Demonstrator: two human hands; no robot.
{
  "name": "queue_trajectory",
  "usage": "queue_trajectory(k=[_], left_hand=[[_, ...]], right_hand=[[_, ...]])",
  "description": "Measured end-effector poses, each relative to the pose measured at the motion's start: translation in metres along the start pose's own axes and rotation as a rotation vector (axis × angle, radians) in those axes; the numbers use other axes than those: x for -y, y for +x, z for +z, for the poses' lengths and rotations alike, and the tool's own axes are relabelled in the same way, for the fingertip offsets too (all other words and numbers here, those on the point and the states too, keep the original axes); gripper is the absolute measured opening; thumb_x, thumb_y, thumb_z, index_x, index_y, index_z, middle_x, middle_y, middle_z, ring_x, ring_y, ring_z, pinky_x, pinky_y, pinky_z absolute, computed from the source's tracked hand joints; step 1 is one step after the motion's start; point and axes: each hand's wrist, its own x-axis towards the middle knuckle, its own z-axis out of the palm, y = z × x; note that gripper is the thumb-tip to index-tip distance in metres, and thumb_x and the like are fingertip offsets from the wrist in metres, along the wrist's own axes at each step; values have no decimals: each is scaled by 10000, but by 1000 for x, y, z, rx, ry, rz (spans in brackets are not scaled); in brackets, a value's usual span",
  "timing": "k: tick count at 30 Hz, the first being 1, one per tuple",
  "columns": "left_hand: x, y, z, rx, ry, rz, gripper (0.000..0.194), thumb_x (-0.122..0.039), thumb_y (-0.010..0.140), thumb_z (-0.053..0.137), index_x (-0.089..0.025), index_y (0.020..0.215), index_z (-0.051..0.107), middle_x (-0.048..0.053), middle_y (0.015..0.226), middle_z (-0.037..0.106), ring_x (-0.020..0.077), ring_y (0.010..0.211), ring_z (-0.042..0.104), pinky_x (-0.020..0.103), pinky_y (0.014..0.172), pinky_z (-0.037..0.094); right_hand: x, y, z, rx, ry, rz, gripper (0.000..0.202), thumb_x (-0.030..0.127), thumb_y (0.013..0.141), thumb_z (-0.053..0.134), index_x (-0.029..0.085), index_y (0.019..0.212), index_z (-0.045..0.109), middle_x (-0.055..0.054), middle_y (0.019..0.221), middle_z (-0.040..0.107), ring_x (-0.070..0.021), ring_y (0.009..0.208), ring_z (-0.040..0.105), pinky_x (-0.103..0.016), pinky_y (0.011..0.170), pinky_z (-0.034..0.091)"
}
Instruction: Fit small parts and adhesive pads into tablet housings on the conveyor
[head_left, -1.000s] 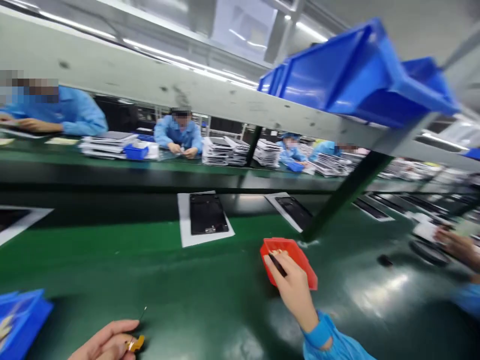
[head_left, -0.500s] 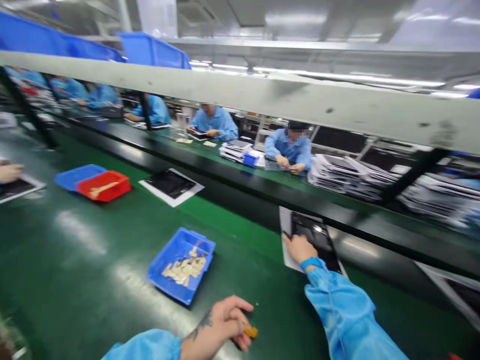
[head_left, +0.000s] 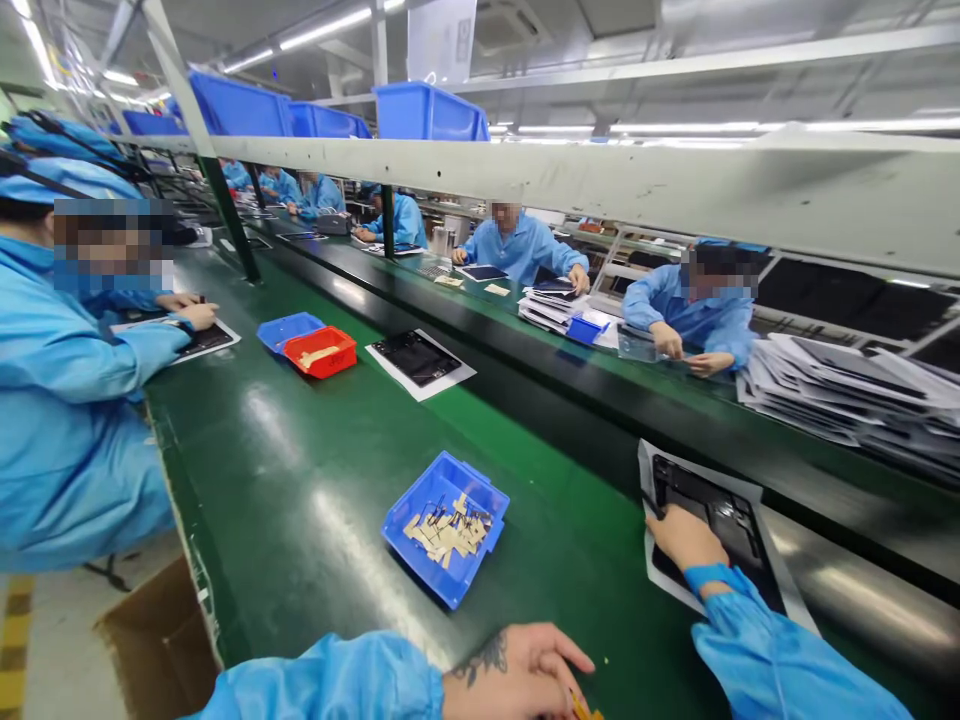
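Two hands at work on a green worktop, either side of a blue tray.

The right hand lies flat on a black panel on its white sheet, right of the blue tray, its grip spread on the panel's near edge. The left hand, just below the tray, has its grip pinching a small orange part. The tray holds tan strips. Left of it sits a co-worker's sleeve.

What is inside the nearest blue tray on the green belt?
The blue tray holds a loose pile of small tan flex parts with dark leads; whatever lies beneath the pile is hidden.
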Motion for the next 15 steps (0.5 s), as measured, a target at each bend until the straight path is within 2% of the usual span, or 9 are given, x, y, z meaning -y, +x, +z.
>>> queue_trajectory(k=[3, 5, 9, 12, 14, 15], left_hand=[[-1, -1, 1, 12, 5, 11, 490, -223, 493, 653, -67, 947, 553, 71, 709, 588, 168, 584, 582, 349, 648, 455], [-3, -2, 2, 18, 0, 10, 498, -223, 492, 666, -64, 951, 555, 70, 704, 589, 166, 580, 581, 346, 643, 457], [-5, -5, 2, 12, -16, 30, 490, -225, 518, 672, -58, 968, 570, 63, 707, 590, 165, 588, 594, 311, 611, 460], [-2, -5, 1, 4, -23, 48, 485, -236, 538, 693, -51, 973, 587, 75, 722, 602, 170, 593, 605, 308, 602, 470], [0, -4, 0, 1, -27, 58, 479, -245, 542, 705, -52, 968, 603, 79, 724, 609, 177, 596, 612, 315, 602, 480], [2, -4, -1, 1, -27, 62, 472, -251, 544, 711, -53, 961, 612, 81, 725, 613, 178, 596, 613, 316, 602, 483]], right_hand=[[8, 2, -5, 30, -12, 2, 390, 372, 815, 557, 66, 1026, 672, -225, 1066, 608, -381, 979, 604, -391, 737, 476], [9, 3, -15, 30, -24, -13, 397, 378, 789, 588, 51, 995, 677, -239, 1053, 608, -387, 973, 601, -392, 736, 462], [-14, -3, -50, 9, -36, -107, 339, 366, 835, 545, 79, 973, 661, -223, 1044, 611, -350, 986, 593, -371, 758, 419], [-47, -32, -64, 36, -22, -228, 185, 332, 809, 575, 178, 885, 647, -144, 977, 639, -258, 870, 610, -339, 737, 398], [-69, -67, -53, 37, 19, -322, 104, 311, 776, 564, 233, 808, 625, -113, 862, 642, -218, 744, 602, -345, 703, 394], [-79, -86, -39, -57, 98, -428, 96, 300, 738, 538, 248, 774, 610, -127, 831, 633, -223, 699, 588, -369, 676, 387]])
